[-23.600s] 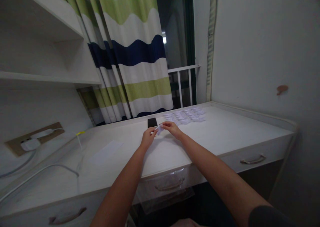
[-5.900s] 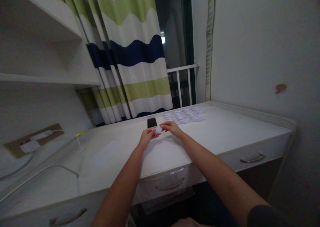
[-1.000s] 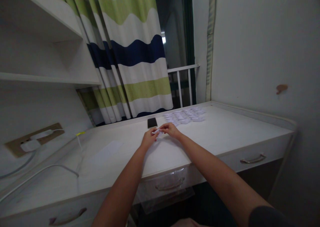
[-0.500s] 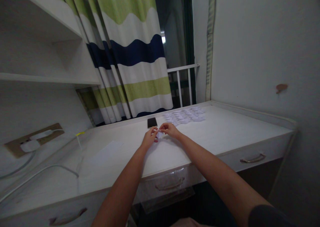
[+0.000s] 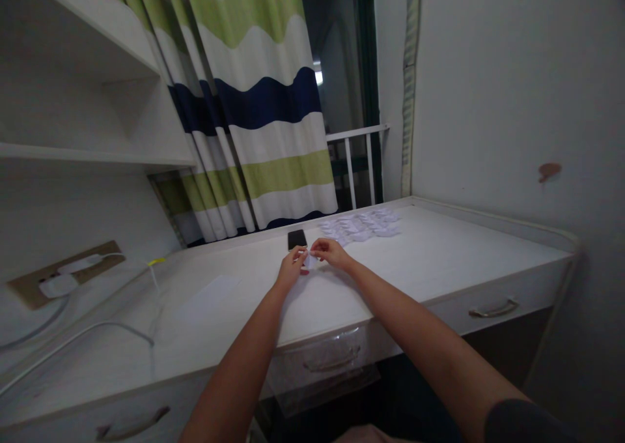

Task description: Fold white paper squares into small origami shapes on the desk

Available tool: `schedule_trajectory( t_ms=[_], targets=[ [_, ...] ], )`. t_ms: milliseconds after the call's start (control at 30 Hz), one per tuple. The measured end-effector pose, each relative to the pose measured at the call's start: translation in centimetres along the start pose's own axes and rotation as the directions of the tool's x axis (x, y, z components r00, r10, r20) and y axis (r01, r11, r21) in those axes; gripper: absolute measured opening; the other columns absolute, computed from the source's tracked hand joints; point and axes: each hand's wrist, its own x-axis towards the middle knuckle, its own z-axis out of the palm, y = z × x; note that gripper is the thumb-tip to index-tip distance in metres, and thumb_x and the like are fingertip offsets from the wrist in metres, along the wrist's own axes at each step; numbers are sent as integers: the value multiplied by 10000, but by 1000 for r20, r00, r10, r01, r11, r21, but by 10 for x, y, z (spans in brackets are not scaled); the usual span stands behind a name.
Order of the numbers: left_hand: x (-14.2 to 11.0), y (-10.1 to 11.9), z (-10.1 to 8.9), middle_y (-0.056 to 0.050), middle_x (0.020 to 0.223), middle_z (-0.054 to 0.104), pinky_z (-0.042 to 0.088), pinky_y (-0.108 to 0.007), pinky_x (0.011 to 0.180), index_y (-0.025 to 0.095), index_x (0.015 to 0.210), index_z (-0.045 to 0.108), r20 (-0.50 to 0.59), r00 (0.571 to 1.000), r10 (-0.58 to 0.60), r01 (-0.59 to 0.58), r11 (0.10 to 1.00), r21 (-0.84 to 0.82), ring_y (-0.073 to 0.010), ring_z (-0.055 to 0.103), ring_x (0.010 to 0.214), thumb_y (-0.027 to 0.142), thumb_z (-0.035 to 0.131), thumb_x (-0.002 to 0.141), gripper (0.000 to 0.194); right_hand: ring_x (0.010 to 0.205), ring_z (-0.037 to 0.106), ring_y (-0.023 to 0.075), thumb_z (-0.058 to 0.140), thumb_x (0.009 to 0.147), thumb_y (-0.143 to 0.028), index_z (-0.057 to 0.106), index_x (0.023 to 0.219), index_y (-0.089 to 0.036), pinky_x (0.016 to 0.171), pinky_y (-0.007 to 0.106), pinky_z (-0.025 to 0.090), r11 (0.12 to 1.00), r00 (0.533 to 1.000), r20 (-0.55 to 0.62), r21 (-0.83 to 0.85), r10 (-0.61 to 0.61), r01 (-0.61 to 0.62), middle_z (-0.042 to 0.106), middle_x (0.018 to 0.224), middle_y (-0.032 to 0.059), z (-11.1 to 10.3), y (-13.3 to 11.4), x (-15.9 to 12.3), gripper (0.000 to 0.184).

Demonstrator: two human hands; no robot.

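My left hand point(image 5: 291, 268) and my right hand point(image 5: 332, 253) meet above the middle of the white desk point(image 5: 439, 254). Both pinch one small white piece of paper point(image 5: 309, 260) between their fingertips. A black phone point(image 5: 296, 238) lies flat just beyond the hands. Further back and to the right lies a spread of several small white paper pieces point(image 5: 361, 225). A flat white sheet point(image 5: 209, 294) rests on the desk to the left of my left arm.
A striped green, white and blue curtain point(image 5: 254, 104) hangs behind the desk. White shelves point(image 5: 73, 150) stand at the left. A white cable point(image 5: 88, 332) runs over the desk's left part. Drawer handles point(image 5: 493, 311) show below the front edge. A wall closes the right side.
Over the frames the hands stay in the same spot and keep working the small paper between the fingertips; its shape shifts slightly. Nothing else on the desk has moved.
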Motion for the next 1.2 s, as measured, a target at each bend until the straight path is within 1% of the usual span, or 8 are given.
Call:
schedule_trajectory(
  t_ms=[200, 433, 600, 700, 867, 1067, 1200],
  targets=[
    [2, -1, 1, 6, 684, 506, 501, -245, 436, 178, 805, 525, -30, 999, -19, 17, 996, -82, -110, 506, 592, 471, 590, 599, 364, 526, 478, 78, 647, 581, -328, 529, 671, -149, 456, 193, 386, 999, 999, 1, 42, -33, 33, 517, 586, -29, 1, 0, 0, 233],
    [2, 3, 0, 6, 676, 509, 508, -256, 443, 178, 786, 509, -52, 998, -45, 36, 987, -157, -115, 510, 592, 454, 606, 584, 355, 533, 480, 77, 638, 592, -316, 514, 676, -155, 468, 199, 410, 998, 999, 2, 44, -45, 45, 498, 584, -37, 0, -2, 0, 219],
    [2, 5, -2, 13, 681, 507, 523, -277, 494, 181, 770, 496, -94, 994, -49, 28, 978, -205, -111, 516, 612, 413, 595, 615, 296, 566, 503, 78, 624, 615, -307, 500, 685, -158, 479, 196, 431, 998, 998, -22, 30, -56, 57, 503, 628, -31, 0, -3, -2, 206],
    [2, 5, -3, 5, 713, 535, 530, -297, 546, 184, 776, 487, -114, 992, -55, 26, 970, -243, -116, 541, 640, 386, 582, 640, 262, 587, 527, 84, 617, 630, -314, 488, 697, -162, 480, 195, 443, 997, 997, -35, 36, -69, 70, 505, 660, -26, 0, -2, -2, 210],
    [3, 5, -3, -11, 764, 585, 530, -334, 619, 188, 793, 469, -150, 988, -47, -3, 949, -317, -120, 576, 654, 367, 567, 667, 240, 576, 555, 90, 594, 662, -341, 463, 723, -171, 473, 203, 455, 996, 996, -59, 53, -68, 71, 499, 660, -29, 1, 1, -2, 223],
    [5, 4, -4, -21, 777, 620, 516, -312, 652, 196, 800, 438, -167, 984, -55, -16, 917, -399, -127, 608, 685, 368, 560, 683, 241, 596, 562, 89, 605, 656, -379, 451, 723, -175, 522, 235, 488, 993, 994, -72, 72, -86, 91, 481, 708, -27, 1, 3, -1, 265],
    [4, 6, -5, -20, 802, 624, 514, -320, 666, 205, 812, 424, -176, 983, -55, -26, 903, -428, -130, 616, 697, 378, 557, 689, 250, 613, 559, 88, 617, 644, -392, 446, 717, -178, 558, 254, 501, 991, 993, -76, 97, -86, 94, 481, 726, -27, 1, 3, 0, 284]
  ],
)
